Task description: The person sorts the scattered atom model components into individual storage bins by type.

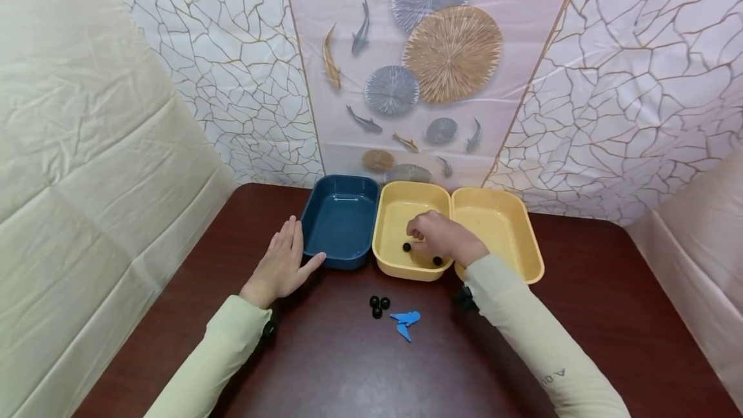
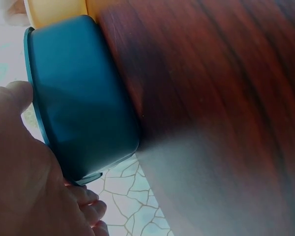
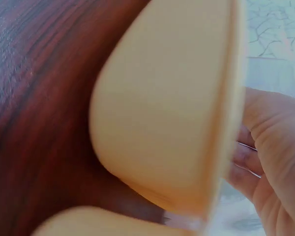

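Observation:
My right hand (image 1: 435, 234) is over the middle yellow tray (image 1: 413, 272), its fingers loosely bent and nothing visible in its grasp. One black ball (image 1: 407, 247) lies in that tray right by the fingertips, and another ball (image 1: 438, 261) is near the front wall, below the hand. In the right wrist view the tray's wall partly hides the fingers (image 3: 248, 157). My left hand (image 1: 280, 266) rests at the left rim of the dark blue tray (image 1: 342, 262), fingers straight and thumb spread toward its front corner. In the left wrist view the thumb overlaps the blue rim.
Three black balls (image 1: 377, 312) sit in a cluster on the dark wooden table (image 1: 348, 366). Beside them lie several small blue flat pieces (image 1: 409, 318). A second yellow tray (image 1: 525, 237) stands at the right, against the middle one. Patterned cloth (image 1: 255, 69) hangs behind the table.

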### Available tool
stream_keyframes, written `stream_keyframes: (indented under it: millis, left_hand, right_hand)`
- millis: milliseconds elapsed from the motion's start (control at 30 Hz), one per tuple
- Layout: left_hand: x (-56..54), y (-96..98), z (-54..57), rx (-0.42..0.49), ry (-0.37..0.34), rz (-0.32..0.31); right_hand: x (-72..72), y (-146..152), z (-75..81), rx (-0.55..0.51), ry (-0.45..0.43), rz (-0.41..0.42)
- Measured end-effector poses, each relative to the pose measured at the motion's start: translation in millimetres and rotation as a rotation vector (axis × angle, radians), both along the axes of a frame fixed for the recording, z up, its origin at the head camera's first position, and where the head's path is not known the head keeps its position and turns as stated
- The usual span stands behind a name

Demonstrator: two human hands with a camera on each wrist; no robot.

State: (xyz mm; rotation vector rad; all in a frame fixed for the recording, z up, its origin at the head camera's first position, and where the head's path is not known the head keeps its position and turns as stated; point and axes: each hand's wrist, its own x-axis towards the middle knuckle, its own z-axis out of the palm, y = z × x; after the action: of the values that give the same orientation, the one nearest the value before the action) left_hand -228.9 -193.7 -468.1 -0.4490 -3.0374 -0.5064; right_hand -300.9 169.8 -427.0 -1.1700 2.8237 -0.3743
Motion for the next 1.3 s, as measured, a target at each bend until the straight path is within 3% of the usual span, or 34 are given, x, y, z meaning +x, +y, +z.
stream_keyframes:
  millis: [267,467,733,867,1067,1300]
  left_hand:
    - [0.3,-3.2,-1.7,-0.001,0.014,0.006]
    - [-0.3,-6.3,-5.5,-0.015,0.029,0.014]
    - [-2.3,-5.6,-2.0,-0.034,0.052,-0.001]
    - [-4.4,-1.9,0.0,-0.042,0.050,0.001]
    - [-7.3,1.5,-3.9,-0.041,0.043,0.013]
    - [-7.3,7.3,-2.4,-0.025,0.042,-0.009]
  right_hand:
    - [21.3,0,27.6,0.026,0.030,0.072]
    - [38.3,-3,37.3,0.028,0.018,0.104]
    - [63.9,-18,47.3,0.054,0.023,0.159]
    - [78.7,-32,46.3,0.058,0.035,0.200]
    - [92.7,-45,32.6,0.069,0.033,0.261]
    - [101.3,-45,15.6,0.097,0.021,0.243]
